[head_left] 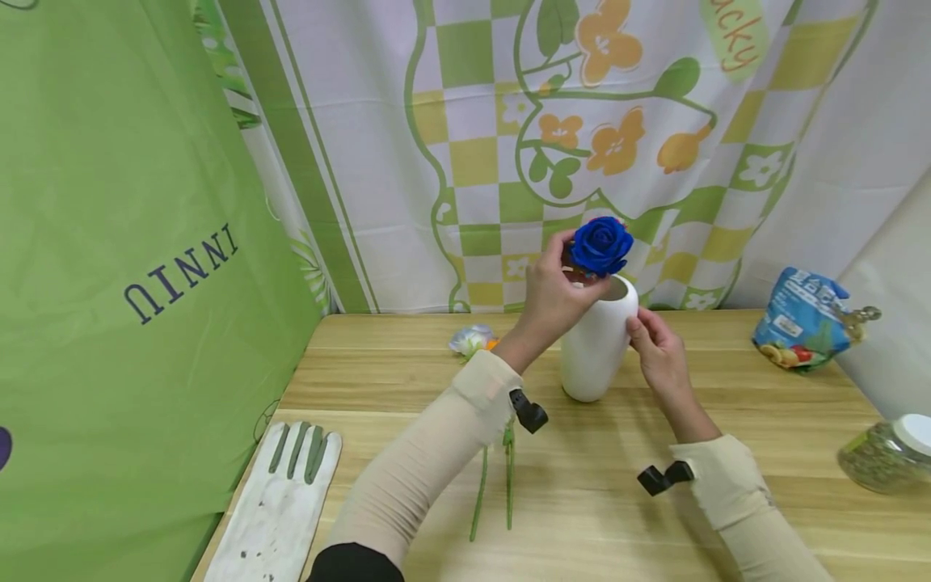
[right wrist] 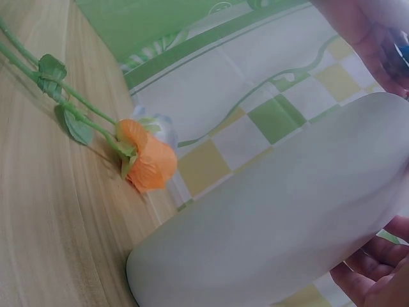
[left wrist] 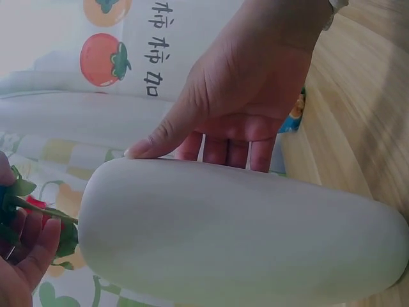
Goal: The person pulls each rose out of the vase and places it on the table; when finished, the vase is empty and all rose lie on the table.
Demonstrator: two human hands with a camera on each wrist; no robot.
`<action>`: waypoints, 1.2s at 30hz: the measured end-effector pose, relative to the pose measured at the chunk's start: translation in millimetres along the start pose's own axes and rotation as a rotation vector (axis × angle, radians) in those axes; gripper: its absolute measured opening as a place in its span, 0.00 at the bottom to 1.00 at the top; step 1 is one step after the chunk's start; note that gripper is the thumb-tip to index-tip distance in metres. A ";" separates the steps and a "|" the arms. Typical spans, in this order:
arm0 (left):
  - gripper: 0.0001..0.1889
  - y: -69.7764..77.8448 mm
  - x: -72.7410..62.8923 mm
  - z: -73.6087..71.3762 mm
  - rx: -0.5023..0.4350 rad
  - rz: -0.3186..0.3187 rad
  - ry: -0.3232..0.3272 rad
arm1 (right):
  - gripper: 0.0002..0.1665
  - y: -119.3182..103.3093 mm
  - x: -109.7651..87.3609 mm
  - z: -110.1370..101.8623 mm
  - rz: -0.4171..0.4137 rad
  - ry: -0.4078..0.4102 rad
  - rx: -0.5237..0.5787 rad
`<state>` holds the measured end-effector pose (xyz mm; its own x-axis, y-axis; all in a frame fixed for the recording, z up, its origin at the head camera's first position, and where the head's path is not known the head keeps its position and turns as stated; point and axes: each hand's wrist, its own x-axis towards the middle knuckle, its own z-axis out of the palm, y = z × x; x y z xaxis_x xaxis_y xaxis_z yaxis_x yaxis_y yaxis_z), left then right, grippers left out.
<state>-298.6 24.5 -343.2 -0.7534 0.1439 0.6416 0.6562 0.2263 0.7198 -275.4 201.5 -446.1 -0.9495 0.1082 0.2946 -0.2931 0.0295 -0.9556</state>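
A blue rose [head_left: 601, 246] is in my left hand [head_left: 556, 287], pinched just below its bloom, above the mouth of a white vase [head_left: 592, 356]. Red petals show behind the blue bloom. In the left wrist view, a stem [left wrist: 41, 208] with green leaves runs from the left fingers to the vase's rim, with a bit of red flower [left wrist: 36, 204] beside it. My right hand [head_left: 662, 356] grips the vase's side near the top, thumb towards me and fingers behind. The vase's base is on the wooden table. The inside of the vase is mostly hidden.
Left of the vase lie an orange flower [right wrist: 150, 157] and a pale flower [head_left: 471, 339] with long green stems [head_left: 509, 485]. A white-and-green glove [head_left: 272, 509] lies at the left edge. On the right are a blue bag [head_left: 800, 319] and a white-lidded jar [head_left: 883, 457]. Curtains [head_left: 480, 162] hang behind.
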 end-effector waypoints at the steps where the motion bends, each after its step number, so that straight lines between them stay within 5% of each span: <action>1: 0.31 0.1 0.3 -0.4 -0.006 -0.001 0.004 | 0.08 0.0 0.1 0.0 0.002 -0.002 -0.002; 24: 0.27 17.1 16.5 -11.5 -0.087 0.027 0.066 | 0.08 0.3 2.9 -1.1 0.026 0.002 -0.039; 36: 0.27 38.8 24.4 -26.6 -0.116 0.058 0.104 | 0.12 0.6 0.7 -2.9 0.005 -0.008 -0.041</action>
<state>-290.4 11.1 -292.5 -0.7097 0.0516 0.7026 0.7034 0.1065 0.7027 -275.9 204.5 -446.5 -0.9519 0.1002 0.2895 -0.2835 0.0698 -0.9564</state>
